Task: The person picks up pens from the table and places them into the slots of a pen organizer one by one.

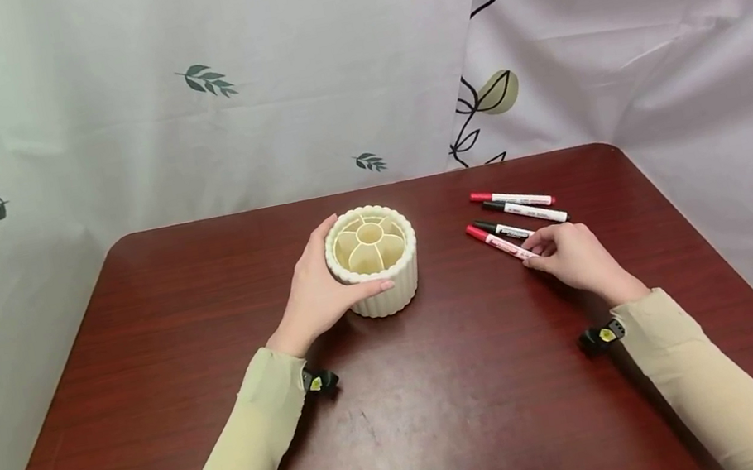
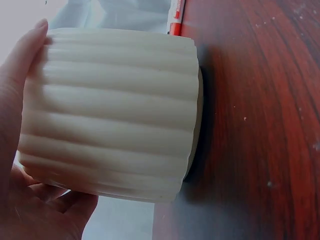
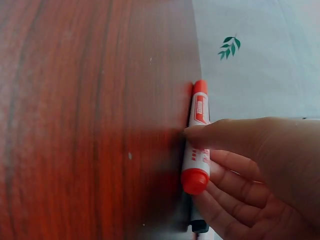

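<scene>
My left hand (image 1: pixel 314 292) grips a cream, ribbed round pen holder (image 1: pixel 387 292) from its left side, thumb across the front and fingers round the back. Its top shows a round middle compartment ringed by several petal-shaped ones, with no pens in them. To the right, my right hand (image 1: pixel 574 257) pinches the near end of a red-capped marker (image 1: pixel 499 241) between thumb and fingers. The right wrist view shows the thumb lying across this marker's white barrel (image 3: pixel 196 159). Just behind it lies a black-capped marker (image 1: pixel 507 229), partly covered by the fingers.
Farther back on the dark red-brown table (image 1: pixel 408 414) lie another red-capped marker (image 1: pixel 514 198) and another black-capped marker (image 1: pixel 531 211), roughly side by side. A pale cloth (image 1: pixel 317 69) with leaf prints hangs behind the table's back edge and along its sides.
</scene>
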Demonstrator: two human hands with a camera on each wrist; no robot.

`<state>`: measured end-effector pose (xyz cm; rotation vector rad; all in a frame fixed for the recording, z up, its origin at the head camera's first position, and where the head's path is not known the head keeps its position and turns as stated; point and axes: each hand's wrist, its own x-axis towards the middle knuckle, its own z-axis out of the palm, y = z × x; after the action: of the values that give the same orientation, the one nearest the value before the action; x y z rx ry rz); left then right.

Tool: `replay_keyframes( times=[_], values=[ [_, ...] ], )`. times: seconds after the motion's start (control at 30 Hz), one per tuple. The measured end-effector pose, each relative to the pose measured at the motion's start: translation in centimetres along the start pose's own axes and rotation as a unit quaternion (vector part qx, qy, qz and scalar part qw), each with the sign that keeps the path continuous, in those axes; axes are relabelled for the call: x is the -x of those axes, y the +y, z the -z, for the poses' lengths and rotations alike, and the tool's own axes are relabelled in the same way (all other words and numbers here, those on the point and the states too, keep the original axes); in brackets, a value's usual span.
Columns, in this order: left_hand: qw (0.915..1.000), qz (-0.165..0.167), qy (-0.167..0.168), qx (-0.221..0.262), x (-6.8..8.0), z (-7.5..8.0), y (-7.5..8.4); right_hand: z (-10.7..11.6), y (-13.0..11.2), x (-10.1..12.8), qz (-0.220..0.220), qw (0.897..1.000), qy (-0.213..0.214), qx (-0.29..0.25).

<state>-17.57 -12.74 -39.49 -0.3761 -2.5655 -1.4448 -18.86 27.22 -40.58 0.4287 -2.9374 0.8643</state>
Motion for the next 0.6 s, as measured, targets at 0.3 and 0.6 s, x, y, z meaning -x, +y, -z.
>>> replay_keyframes(
  times=[0.3,0.6],
  values=[
    [1.0,0.006,-0.001,-0.003,0.0,0.0,0.2,0.5,-0.6,-0.2,0.025,0.998,0.055,0.002],
    [1.0,0.009,-0.002,-0.001,-0.1,0.1,0.1,2.4,-3.9,-1.3,0.005,0.985,0.133,-0.108]
  ],
)
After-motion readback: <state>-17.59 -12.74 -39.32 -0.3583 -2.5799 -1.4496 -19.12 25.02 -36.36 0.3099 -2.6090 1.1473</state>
